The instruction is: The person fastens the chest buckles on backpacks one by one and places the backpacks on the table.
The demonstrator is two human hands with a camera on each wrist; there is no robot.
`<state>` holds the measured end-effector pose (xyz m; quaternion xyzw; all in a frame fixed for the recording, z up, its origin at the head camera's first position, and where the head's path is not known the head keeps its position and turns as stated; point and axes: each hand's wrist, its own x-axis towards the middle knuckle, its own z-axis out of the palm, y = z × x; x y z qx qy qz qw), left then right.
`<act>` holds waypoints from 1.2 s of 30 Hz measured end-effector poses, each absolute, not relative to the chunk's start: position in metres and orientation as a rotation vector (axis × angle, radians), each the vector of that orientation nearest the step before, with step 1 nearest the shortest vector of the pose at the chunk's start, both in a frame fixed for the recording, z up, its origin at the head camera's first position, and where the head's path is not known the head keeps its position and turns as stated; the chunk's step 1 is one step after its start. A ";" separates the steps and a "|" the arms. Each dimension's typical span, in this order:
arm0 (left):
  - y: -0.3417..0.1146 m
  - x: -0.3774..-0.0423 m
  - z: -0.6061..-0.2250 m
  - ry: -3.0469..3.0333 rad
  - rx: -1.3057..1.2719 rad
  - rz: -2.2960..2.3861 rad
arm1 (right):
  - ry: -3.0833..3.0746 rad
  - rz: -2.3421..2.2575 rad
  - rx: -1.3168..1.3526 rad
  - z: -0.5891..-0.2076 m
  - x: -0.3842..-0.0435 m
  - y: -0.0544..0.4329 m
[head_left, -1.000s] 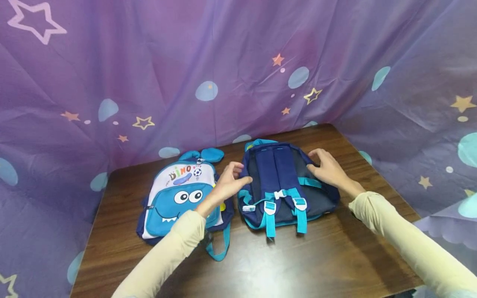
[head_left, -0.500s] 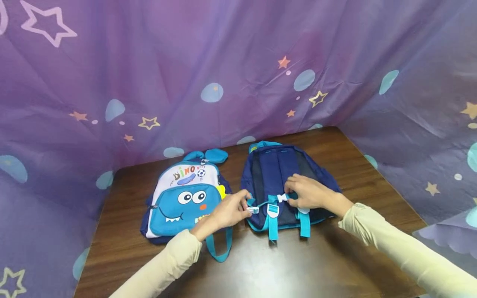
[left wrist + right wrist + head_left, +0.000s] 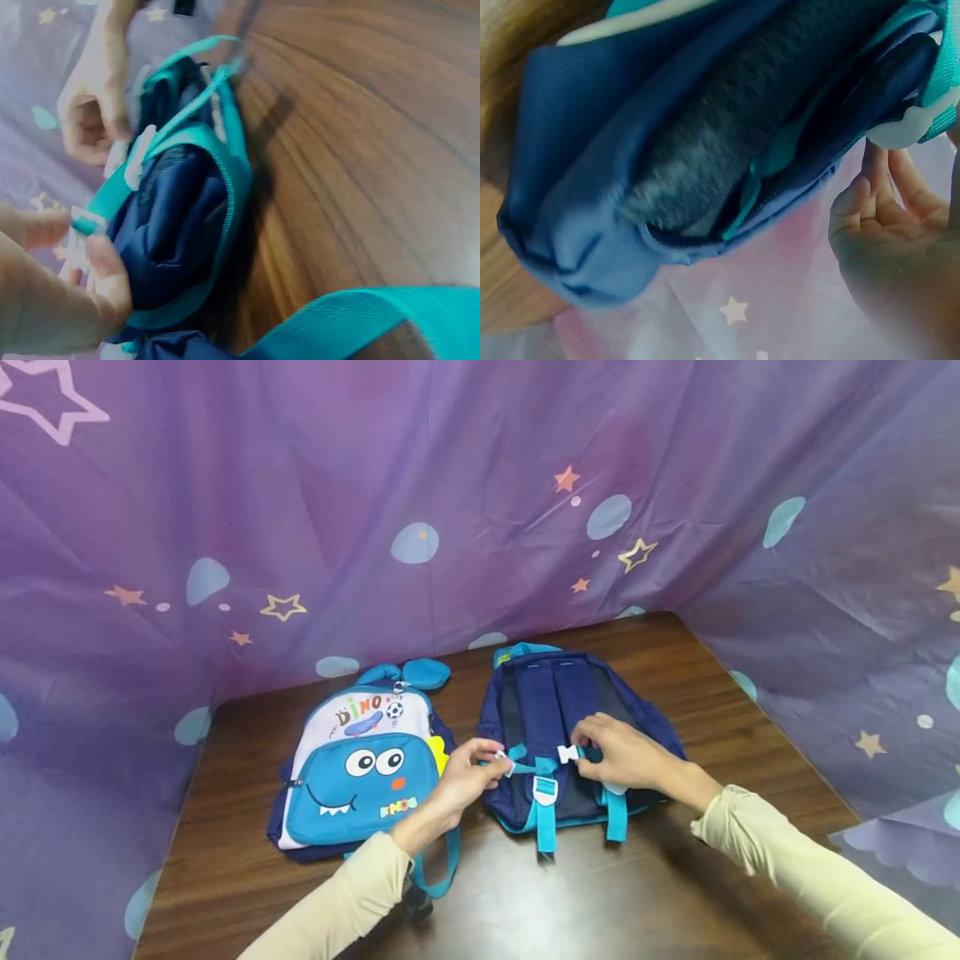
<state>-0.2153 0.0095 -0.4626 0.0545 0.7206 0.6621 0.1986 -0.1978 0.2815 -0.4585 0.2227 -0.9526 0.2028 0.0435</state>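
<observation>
A navy backpack (image 3: 542, 706) lies on the table with its shoulder straps facing up. Between thumb and fingers, my left hand (image 3: 463, 783) pinches a white buckle piece (image 3: 502, 757) on a teal strap, held a little above the bag's left side. My right hand (image 3: 628, 752) pinches the other white buckle piece (image 3: 567, 753) over the middle of the straps. The two pieces are apart. In the left wrist view, the left thumb and fingers hold the white piece (image 3: 88, 223) near the navy fabric. Part of the right strap adjuster is hidden behind the right hand.
To the left lies a second backpack (image 3: 337, 793), white and blue with a cartoon dinosaur face, its teal strap loop (image 3: 442, 872) hanging toward the front. Both rest on a brown wooden table (image 3: 600, 893). A purple star-patterned curtain (image 3: 480, 485) borders the back and sides.
Both hands have come from the navy backpack's sides to its buckle pieces and taken hold of them. The left hand has lifted its piece and drawn it slightly toward the middle.
</observation>
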 end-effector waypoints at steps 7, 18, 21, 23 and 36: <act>0.002 -0.202 -0.457 2.340 0.306 1.588 | -2.906 0.596 0.664 -0.441 -0.199 0.283; 0.001 -0.194 -0.466 2.476 0.300 1.334 | -2.834 0.586 0.617 -0.420 -0.199 0.305; 0.005 -0.192 -0.467 2.573 0.393 1.232 | -2.852 0.595 0.629 -0.420 -0.200 0.306; 0.008 -0.189 -0.468 2.639 0.485 1.165 | -2.853 0.601 0.636 -0.420 -0.201 0.306; 0.020 -0.182 -0.471 2.368 0.421 1.744 | -2.809 0.618 0.601 -0.414 -0.201 0.309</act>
